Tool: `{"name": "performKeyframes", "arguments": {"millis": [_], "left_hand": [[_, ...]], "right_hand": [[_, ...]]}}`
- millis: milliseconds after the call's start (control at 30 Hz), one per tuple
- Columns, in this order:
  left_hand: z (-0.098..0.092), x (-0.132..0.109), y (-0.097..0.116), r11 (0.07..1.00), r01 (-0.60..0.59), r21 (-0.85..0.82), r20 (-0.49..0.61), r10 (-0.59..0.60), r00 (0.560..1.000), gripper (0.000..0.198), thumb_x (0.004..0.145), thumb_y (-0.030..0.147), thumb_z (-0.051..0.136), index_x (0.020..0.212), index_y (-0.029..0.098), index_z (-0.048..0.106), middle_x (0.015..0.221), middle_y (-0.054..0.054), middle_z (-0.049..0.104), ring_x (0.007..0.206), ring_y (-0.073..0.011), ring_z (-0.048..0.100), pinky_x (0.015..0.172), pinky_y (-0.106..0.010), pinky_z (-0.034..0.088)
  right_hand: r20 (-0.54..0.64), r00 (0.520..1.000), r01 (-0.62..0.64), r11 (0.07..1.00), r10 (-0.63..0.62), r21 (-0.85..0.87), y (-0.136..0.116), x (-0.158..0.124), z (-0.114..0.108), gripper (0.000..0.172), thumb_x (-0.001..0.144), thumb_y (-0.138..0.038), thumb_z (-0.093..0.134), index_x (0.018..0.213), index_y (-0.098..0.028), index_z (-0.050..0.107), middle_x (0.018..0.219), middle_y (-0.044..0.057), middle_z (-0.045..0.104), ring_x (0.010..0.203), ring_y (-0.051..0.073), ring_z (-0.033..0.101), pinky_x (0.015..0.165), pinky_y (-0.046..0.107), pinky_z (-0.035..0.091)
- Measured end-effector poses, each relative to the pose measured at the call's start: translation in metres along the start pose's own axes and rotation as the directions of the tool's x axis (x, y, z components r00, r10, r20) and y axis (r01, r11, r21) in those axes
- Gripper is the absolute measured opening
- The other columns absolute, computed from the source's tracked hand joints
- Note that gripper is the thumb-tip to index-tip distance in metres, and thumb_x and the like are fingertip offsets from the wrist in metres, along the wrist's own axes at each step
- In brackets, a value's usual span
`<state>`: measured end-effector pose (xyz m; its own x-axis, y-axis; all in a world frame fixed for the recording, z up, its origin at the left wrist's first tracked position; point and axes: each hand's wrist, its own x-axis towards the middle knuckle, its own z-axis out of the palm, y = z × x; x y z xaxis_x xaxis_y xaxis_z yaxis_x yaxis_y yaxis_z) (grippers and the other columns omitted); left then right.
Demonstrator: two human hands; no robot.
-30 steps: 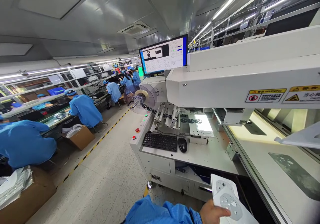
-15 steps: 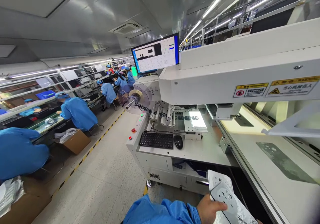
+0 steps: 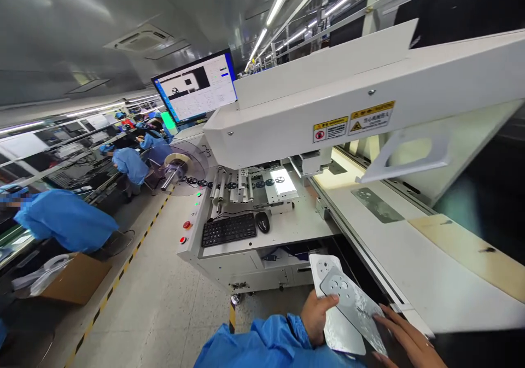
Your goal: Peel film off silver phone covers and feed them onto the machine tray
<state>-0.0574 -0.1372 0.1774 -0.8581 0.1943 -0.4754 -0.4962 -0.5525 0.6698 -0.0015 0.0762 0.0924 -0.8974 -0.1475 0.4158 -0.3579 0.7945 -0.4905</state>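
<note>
In the head view, my left hand (image 3: 315,317) is closed on two flat phone back panels, its thumb over the front one. The upper panel (image 3: 356,309) is grey and shiny, with rounded corners and camera holes at its top end. Behind it, fanned out to the left, sits a second, paler panel (image 3: 343,332) with similar holes. At the lower right my right hand (image 3: 410,338) grips the right side of the upper panel, fingers along its edge and thumb near the bottom corner. Part of that hand runs out of the picture.
A white machine with an overhead arm (image 3: 287,111) stands in front. Its deck bears a keyboard (image 3: 229,229), mouse (image 3: 262,222) and film reel (image 3: 178,165). Another panel (image 3: 376,205) lies on the bed at right. Co-workers in blue (image 3: 65,217) sit at left, near a carton (image 3: 76,280).
My view has turned right. My right hand, barely visible before, has come into view at the upper panel's right edge. The left hand still holds both panels.
</note>
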Motion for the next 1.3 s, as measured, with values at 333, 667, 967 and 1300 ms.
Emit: {"name": "performKeyframes", "arguments": {"millis": [333,667,967,1300], "left_hand": [[0.006,-0.007,0.004,0.987,0.111,0.114,0.047,-0.117,0.992,0.089,0.031,0.062,0.093,0.096,0.009,0.065,0.092,-0.019,0.074,0.086,-0.0350,0.071,0.080,-0.044,0.054],[-0.001,-0.011,0.004,0.986,0.101,0.135,0.060,-0.110,0.992,0.089,0.041,0.059,0.093,0.108,0.008,0.065,0.111,-0.022,0.072,0.096,-0.0373,0.071,0.078,-0.043,0.058],[-0.004,-0.015,0.009,0.988,0.089,0.129,0.043,-0.095,0.994,0.094,0.045,0.057,0.093,0.119,0.007,0.065,0.113,-0.023,0.071,0.110,-0.0416,0.067,0.089,-0.047,0.058],[-0.021,-0.006,-0.008,0.992,0.046,0.120,0.049,-0.052,0.997,0.080,0.061,0.055,0.087,0.123,0.009,0.063,0.117,-0.022,0.070,0.108,-0.0393,0.068,0.091,-0.048,0.057]], "right_hand": [[0.038,0.987,-0.154,0.982,0.159,-0.112,-0.013,0.008,-0.052,0.045,0.089,-0.045,0.057,0.127,-0.022,0.065,0.142,0.016,0.055,0.123,0.033,0.058,0.097,0.047,0.056],[-0.029,0.855,-0.475,0.757,0.519,-0.449,0.075,0.049,-0.101,0.049,0.083,-0.037,0.061,0.127,-0.015,0.065,0.138,0.017,0.058,0.122,0.038,0.056,0.099,0.049,0.052],[0.018,0.816,-0.503,0.724,0.578,-0.472,0.106,0.070,-0.103,0.052,0.080,-0.035,0.067,0.126,-0.012,0.066,0.142,0.020,0.054,0.132,0.042,0.048,0.108,0.052,0.045],[0.097,0.880,-0.380,0.811,0.466,-0.446,0.084,0.059,-0.059,0.060,0.097,-0.049,0.042,0.144,-0.014,0.053,0.156,0.014,0.041,0.144,0.038,0.032,0.117,0.057,0.033]]}}
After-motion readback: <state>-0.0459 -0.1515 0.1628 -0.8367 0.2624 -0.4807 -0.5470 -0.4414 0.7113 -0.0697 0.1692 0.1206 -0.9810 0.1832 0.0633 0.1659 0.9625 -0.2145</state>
